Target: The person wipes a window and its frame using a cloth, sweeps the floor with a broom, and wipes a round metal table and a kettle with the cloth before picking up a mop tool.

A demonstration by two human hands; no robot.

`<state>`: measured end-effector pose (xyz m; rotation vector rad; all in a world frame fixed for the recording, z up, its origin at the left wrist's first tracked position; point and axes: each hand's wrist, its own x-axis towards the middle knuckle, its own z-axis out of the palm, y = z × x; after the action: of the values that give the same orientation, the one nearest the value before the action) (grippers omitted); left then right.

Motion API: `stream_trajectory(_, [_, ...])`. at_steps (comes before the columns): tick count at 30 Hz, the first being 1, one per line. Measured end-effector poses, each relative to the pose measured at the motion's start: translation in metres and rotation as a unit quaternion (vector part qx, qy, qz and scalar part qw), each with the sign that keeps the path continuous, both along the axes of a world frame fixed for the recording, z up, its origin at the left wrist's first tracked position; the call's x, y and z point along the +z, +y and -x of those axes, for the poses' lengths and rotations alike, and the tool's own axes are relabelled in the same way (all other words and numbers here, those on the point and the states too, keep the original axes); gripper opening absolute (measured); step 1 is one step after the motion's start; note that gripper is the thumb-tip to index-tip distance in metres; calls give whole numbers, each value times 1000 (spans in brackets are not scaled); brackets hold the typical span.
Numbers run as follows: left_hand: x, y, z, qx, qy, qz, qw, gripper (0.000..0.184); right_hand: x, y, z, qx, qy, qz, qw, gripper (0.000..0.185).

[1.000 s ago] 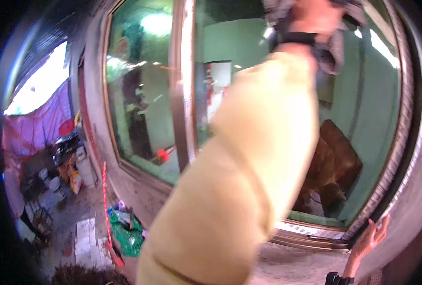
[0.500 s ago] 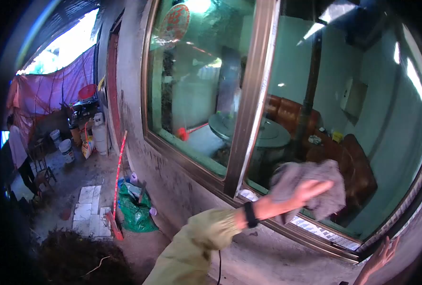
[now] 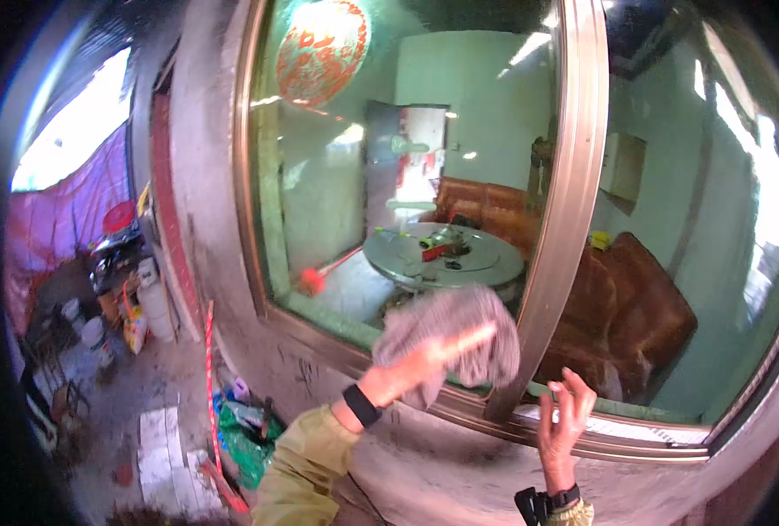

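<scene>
A: The grey cloth (image 3: 442,316) has moved since the earlier frame: it was over the right window pane (image 3: 714,219), and is now at the centre, against the lower right of the left pane (image 3: 337,210).

B: Who holds it?

A: The left hand (image 3: 416,364), in a black wristband (image 3: 362,405), grips the bunched cloth with fingers stretched across it. Motion blurs both slightly.

B: And the right hand (image 3: 567,416)?

A: Open, fingers loosely curled upward, lower right of centre. It overlaps the bottom of the window frame; I cannot tell whether they touch.

B: What shows through the glass?

A: A round table (image 3: 389,266) near the centre, and a brown leather sofa (image 3: 622,298) at right.

B: Lower left?

A: A red-and-white striped pole (image 3: 211,377) leans by the wall.
</scene>
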<state>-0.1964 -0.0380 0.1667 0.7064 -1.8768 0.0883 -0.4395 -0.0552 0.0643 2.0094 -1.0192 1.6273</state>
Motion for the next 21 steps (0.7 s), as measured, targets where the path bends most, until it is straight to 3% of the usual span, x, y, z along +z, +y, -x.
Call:
stream_trajectory(2, [56, -11, -14, -115, 188, -175, 959, 38, 12, 2, -32, 6, -29, -7, 1000, 32])
stream_trajectory(3, [85, -46, -38, -98, 144, -1, 985, 37, 16, 1, -44, 22, -68, 1, 997, 36])
stream_trajectory(4, [132, -56, -60, 50, 7, 206, 977, 41, 17, -2, -53, 39, -106, 12, 994, 41])
stream_trajectory(5, [185, -65, -75, 206, -92, 378, 898, 42, 15, -5, -59, 49, -134, 2, 990, 51])
stream_trajectory(6, [228, -65, -78, 178, -72, 393, 899, 52, 11, -11, -65, 41, -142, 8, 989, 51])
stream_trajectory(8, [304, -72, -86, 188, -94, 549, 809, 29, 0, -21, -77, -33, -185, 63, 980, 56])
stream_trajectory(10, [362, -85, -81, 201, -47, 451, 868, 36, -6, -23, -79, -33, -202, 56, 977, 59])
stream_trajectory(11, [367, -75, -66, 237, -17, 365, 900, 41, -9, -22, -79, -26, -211, 52, 976, 59])
stream_trajectory(12, [365, -56, -41, 272, 13, 279, 921, 46, -10, -23, -79, -16, -219, 52, 974, 59])
stream_trajectory(14, [321, -21, -5, 202, 6, 233, 951, 49, -4, -17, -82, -4, -269, 6, 963, 58])
stream_trajectory(16, [276, -45, 8, 257, -119, 302, 910, 58, -7, -18, -81, 11, -292, -2, 956, 57])
stream_trajectory(17, [237, -54, 6, 179, -159, 341, 909, 62, -10, -20, -80, -8, -278, 10, 961, 58])
stream_trajectory(18, [198, -69, -1, 21, -191, 440, 877, 67, -4, -16, -85, 12, -299, 8, 954, 46])
stream_trajectory(19, [153, -66, 0, -109, -224, 191, 950, 71, -6, -19, -84, 22, -334, 0, 942, 37])
stream_trajectory(20, [99, -76, -7, 36, -310, 278, 908, 68, -9, -23, -80, 31, -366, -10, 930, 29])
stream_trajectory(21, [48, -66, -16, 40, -306, 272, 911, 68, -9, -23, -80, 28, -380, -22, 924, 27])
